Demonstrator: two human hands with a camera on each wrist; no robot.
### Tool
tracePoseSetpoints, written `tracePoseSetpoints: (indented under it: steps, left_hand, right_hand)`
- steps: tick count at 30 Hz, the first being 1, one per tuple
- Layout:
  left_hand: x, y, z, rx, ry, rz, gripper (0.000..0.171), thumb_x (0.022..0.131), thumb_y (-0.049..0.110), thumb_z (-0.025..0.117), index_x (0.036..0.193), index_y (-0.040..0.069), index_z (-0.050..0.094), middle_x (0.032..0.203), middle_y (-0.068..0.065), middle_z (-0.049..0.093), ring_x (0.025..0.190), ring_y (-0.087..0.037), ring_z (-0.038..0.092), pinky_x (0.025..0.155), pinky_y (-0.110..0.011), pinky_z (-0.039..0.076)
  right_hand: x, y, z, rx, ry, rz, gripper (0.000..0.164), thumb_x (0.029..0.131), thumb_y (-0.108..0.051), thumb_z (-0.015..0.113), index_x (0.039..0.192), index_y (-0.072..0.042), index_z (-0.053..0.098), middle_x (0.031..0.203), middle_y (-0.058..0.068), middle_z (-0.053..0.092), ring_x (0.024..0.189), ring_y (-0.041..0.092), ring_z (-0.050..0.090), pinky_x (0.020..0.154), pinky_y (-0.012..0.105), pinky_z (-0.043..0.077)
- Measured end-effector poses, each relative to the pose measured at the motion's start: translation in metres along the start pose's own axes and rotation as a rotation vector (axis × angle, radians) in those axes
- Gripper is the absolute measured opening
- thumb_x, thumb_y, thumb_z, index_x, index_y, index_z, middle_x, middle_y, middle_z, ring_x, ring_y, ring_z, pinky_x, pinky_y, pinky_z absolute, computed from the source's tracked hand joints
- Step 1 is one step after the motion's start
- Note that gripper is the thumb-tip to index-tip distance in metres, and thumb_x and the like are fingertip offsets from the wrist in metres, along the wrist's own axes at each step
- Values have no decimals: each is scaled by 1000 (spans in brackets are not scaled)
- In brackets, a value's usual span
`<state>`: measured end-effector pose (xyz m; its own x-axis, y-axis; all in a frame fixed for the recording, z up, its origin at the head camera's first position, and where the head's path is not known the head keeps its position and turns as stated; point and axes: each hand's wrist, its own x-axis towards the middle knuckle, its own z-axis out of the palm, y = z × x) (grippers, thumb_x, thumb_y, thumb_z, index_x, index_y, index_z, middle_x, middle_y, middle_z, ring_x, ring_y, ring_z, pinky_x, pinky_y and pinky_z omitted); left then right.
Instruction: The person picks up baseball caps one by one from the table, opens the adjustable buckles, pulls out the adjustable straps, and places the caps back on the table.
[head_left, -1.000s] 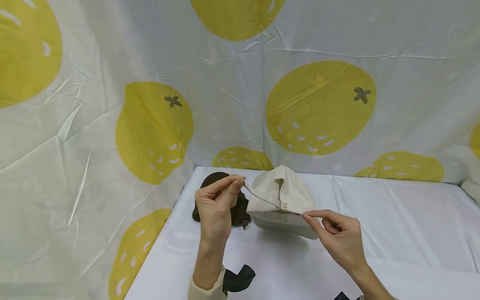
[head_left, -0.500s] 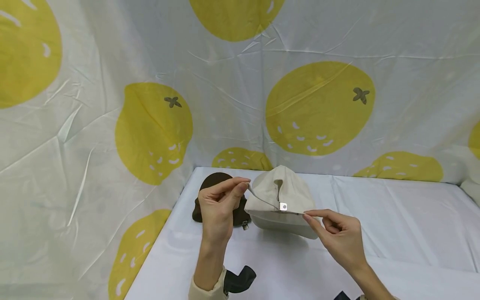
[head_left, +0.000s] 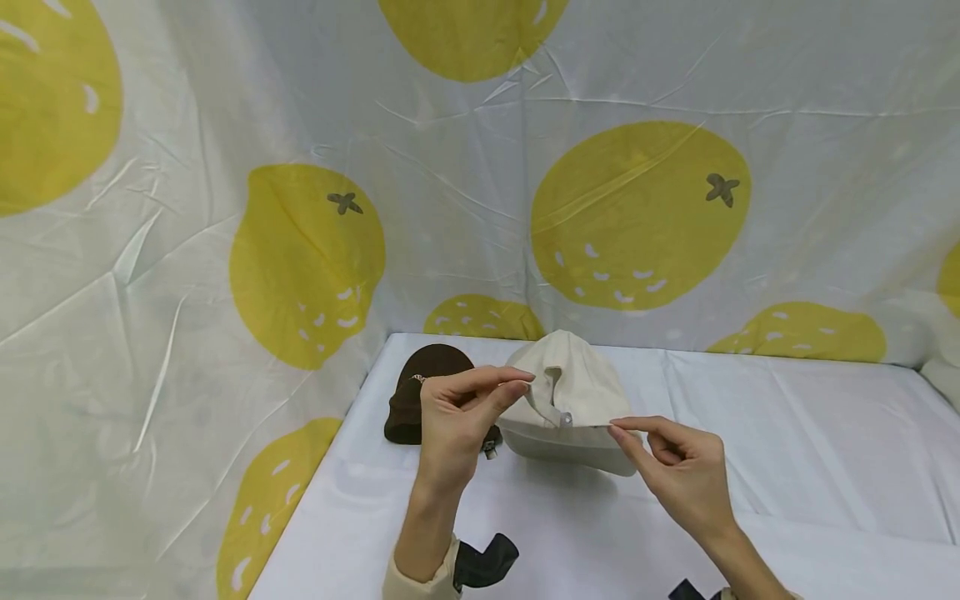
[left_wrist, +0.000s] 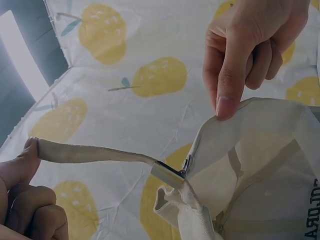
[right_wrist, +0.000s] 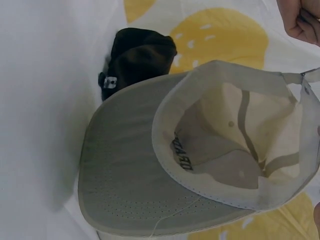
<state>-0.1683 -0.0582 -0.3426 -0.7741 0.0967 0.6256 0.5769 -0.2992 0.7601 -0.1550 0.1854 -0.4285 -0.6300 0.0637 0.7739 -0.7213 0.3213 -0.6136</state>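
A cream baseball cap (head_left: 585,375) is held up over the table with its back opening towards me, its brim (right_wrist: 130,165) hanging below. My left hand (head_left: 459,417) pinches the free end of the cap's strap (left_wrist: 90,152) between thumb and finger. That strap runs through a small metal buckle (left_wrist: 169,174) at the back opening. On the other side, my right hand (head_left: 678,467) pinches the sweatband edge with thumb and forefinger. Dark lettering (right_wrist: 181,152) shows inside the crown.
Behind my left hand lies a dark brown cap (head_left: 431,367), partly hidden, with a small metal buckle (head_left: 490,450) at its near end. White cloth covers the table (head_left: 810,450). A lemon-print curtain (head_left: 450,183) hangs along the back and left.
My left hand has moved right and slightly down, closer to the buckle, still pinching the strap end. The buckle has tilted. My right hand stays nearly in place.
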Motion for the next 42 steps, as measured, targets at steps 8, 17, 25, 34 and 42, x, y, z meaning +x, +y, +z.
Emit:
tracePoseSetpoints:
  steps: [8, 17, 25, 34, 42]
  left_hand:
    - [-1, -2, 5, 2, -36, -15, 26, 89, 0, 78, 95, -24, 69, 86, 9, 79, 60, 2, 46, 67, -14, 49]
    - [1, -4, 3, 45, -70, -55, 24, 91, 2, 77, 100, -20, 73, 82, 10, 79, 57, 7, 36, 62, -14, 43]
    - [1, -8, 1, 34, -133, -145, 23, 89, 2, 79, 102, -16, 75, 97, -23, 78, 70, 0, 59, 69, -15, 51]
    - [2, -16, -2, 156, -257, -293, 14, 89, -1, 78, 102, -8, 79, 87, -28, 76, 56, 4, 53, 61, -14, 45]
    - [2, -28, -3, 446, -306, -120, 19, 83, 3, 85, 102, 2, 82, 59, 1, 42, 54, -1, 21, 51, -17, 23]
  right_hand:
    - [0, 2, 0, -20, 7, -1, 34, 65, 21, 83, 86, -5, 81, 52, -4, 18, 49, 5, 13, 43, 11, 16]
    - [3, -3, -8, 36, 5, 191, 24, 78, 15, 81, 91, -6, 81, 51, -3, 22, 47, 15, 17, 40, 22, 19]
    - [8, -8, -14, 22, 18, 410, 9, 86, 2, 82, 93, -2, 80, 52, -2, 25, 48, 20, 17, 42, 30, 20]
    - [10, -9, -15, 45, 41, 489, 7, 87, 0, 81, 93, 0, 79, 53, -3, 25, 49, 20, 17, 43, 36, 17]
    - [12, -10, -17, 138, 84, 604, 10, 89, -3, 80, 95, 4, 78, 52, -4, 31, 51, 19, 20, 46, 35, 18]
